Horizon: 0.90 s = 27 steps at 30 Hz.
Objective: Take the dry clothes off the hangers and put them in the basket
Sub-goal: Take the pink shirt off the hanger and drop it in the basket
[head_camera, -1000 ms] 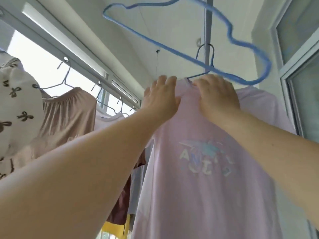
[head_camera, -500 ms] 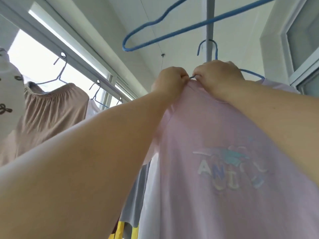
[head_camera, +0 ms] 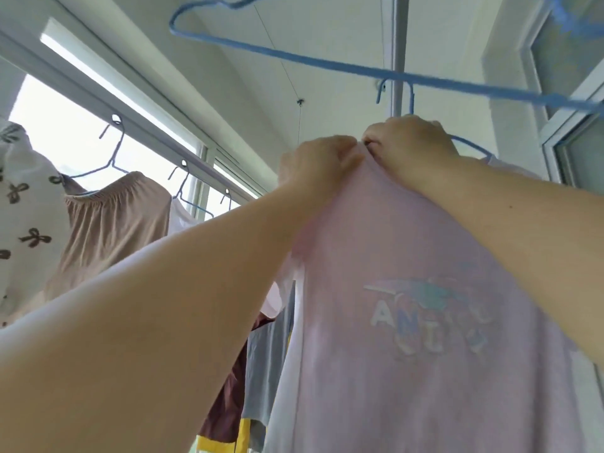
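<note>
1. Gripping the neckline of the pink T-shirt (head_camera: 408, 256), my left hand (head_camera: 318, 161) and right hand (head_camera: 411, 138) sit side by side, knuckles nearly touching, fingers curled tight into the cloth.
2. I see the shirt hanging on its blue hanger (head_camera: 470, 146), whose hook loops over the vertical pole (head_camera: 397, 53) directly above my right hand.
3. The shirt's long axis runs from the collar at my hands down to the bottom edge of the view, printed front facing me, tilted slightly to the right.
4. A second, bare blue hanger (head_camera: 327, 63) floats above the shirt, its long bar running roughly level.
5. Left of the shirt, a tan garment (head_camera: 111, 220) and a white bow-print garment (head_camera: 26, 210) hang along the window rail (head_camera: 147, 129).
6. Below my left forearm, beside the shirt, I see grey, maroon and yellow cloth.
</note>
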Each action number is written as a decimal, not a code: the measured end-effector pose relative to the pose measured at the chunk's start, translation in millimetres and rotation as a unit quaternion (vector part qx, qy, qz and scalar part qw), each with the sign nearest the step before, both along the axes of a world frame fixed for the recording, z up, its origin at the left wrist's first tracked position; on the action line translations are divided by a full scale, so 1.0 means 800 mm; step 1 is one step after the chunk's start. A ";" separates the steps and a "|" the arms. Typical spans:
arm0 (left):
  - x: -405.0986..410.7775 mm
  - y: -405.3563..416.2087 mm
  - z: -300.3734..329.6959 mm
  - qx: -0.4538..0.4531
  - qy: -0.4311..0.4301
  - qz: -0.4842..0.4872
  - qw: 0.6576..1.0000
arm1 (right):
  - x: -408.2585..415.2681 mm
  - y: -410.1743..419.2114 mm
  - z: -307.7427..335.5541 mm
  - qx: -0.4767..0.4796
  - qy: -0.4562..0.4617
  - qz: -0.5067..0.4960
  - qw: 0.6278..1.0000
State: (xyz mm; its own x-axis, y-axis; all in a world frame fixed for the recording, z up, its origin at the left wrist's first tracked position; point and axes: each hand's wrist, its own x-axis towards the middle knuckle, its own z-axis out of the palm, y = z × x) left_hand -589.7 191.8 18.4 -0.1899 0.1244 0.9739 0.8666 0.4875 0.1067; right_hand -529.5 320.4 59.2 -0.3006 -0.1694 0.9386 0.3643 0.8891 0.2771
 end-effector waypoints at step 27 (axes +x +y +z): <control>-0.007 -0.074 -0.030 0.284 -0.166 -0.073 0.941 | 0.012 -0.059 0.012 -0.097 -0.052 0.004 0.994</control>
State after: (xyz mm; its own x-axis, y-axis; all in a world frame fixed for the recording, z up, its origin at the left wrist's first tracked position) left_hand -595.3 132.8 -5.2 -0.5170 -0.3505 0.7809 0.7924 0.1489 0.5915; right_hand -519.9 273.4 68.4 -0.3962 0.0089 0.9181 0.3347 0.9325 0.1354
